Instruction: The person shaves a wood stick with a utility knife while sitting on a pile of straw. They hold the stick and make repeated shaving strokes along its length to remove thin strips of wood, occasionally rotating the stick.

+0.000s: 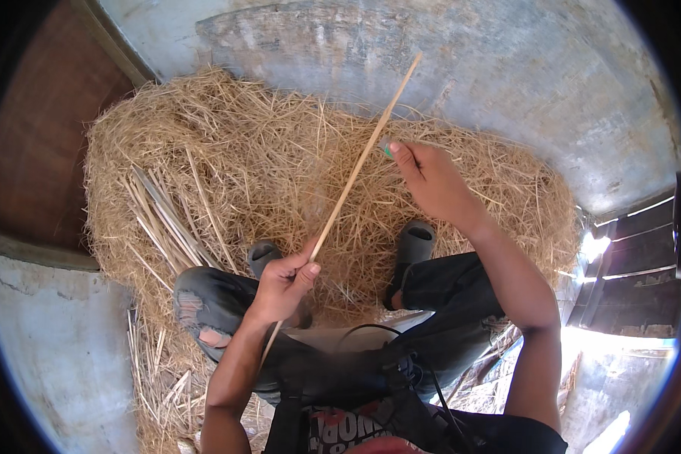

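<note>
Stick (368, 149), pale and slender, is held aslant above the straw (257, 144) — its lower part is gripped by the left hand (284, 284), fingers curled round it. A small grey-and-green object (386, 147) is pinched in the right hand (437, 181), just beside the stick — contact cannot be told. Loose strips (170, 218) are seen on the straw, near the left knee (204, 299).

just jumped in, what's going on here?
A person sits or squats over loose straw. Their left hand grips a long, thin wooden stick near its lower part, the rest slanting up to the right. Their right hand holds a small grey-and-green object beside the stick's upper part; whether it touches isn't clear. More thin strips lie on the straw to the left.
</note>
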`<state>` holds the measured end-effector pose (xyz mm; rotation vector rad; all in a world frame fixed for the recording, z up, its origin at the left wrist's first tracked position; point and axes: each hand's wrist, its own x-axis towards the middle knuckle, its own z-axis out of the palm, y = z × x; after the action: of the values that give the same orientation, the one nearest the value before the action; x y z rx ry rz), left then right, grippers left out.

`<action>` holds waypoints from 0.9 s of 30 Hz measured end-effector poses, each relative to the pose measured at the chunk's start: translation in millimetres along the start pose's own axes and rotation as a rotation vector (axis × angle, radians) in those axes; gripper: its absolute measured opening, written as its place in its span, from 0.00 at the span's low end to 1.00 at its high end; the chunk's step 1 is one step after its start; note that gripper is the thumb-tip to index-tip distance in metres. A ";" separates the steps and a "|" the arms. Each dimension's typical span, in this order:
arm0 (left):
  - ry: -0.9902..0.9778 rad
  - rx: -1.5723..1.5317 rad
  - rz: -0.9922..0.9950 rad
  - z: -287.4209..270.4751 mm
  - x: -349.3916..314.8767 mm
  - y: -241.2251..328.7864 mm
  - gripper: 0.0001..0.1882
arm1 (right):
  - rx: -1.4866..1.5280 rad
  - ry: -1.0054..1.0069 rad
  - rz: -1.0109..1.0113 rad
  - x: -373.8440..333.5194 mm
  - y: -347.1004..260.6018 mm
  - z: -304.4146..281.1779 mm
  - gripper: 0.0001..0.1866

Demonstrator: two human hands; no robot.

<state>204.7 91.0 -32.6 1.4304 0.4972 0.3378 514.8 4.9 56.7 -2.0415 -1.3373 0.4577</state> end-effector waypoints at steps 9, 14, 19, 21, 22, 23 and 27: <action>-0.046 0.012 -0.008 6.6 -1.5 4.8 0.27 | -0.054 -0.008 0.128 8.0 -4.1 -9.2 0.37; -0.047 -0.049 0.017 3.3 -1.7 0.8 0.26 | -0.039 0.006 -0.035 -5.2 3.9 29.5 0.34; -0.067 -0.081 0.066 3.1 -3.1 3.6 0.26 | 0.021 0.042 0.014 3.5 -6.9 17.6 0.33; -0.072 -0.083 0.068 0.4 -2.9 0.3 0.26 | 0.004 -0.022 -0.054 -8.0 -2.8 30.0 0.34; -0.070 -0.081 0.068 -1.0 -3.3 -0.6 0.26 | 0.000 -0.031 -0.079 -11.2 -5.1 32.2 0.35; -0.067 -0.068 0.077 -1.8 -4.1 -0.5 0.26 | 0.004 -0.042 -0.103 -14.0 -7.4 36.9 0.35; -0.075 -0.058 0.102 -0.3 -3.1 1.5 0.26 | -0.031 0.003 0.023 -3.3 -9.7 23.1 0.35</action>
<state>202.0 89.8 -30.7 1.4091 0.3517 0.3758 492.9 12.0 46.3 -2.0847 -1.3280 0.4466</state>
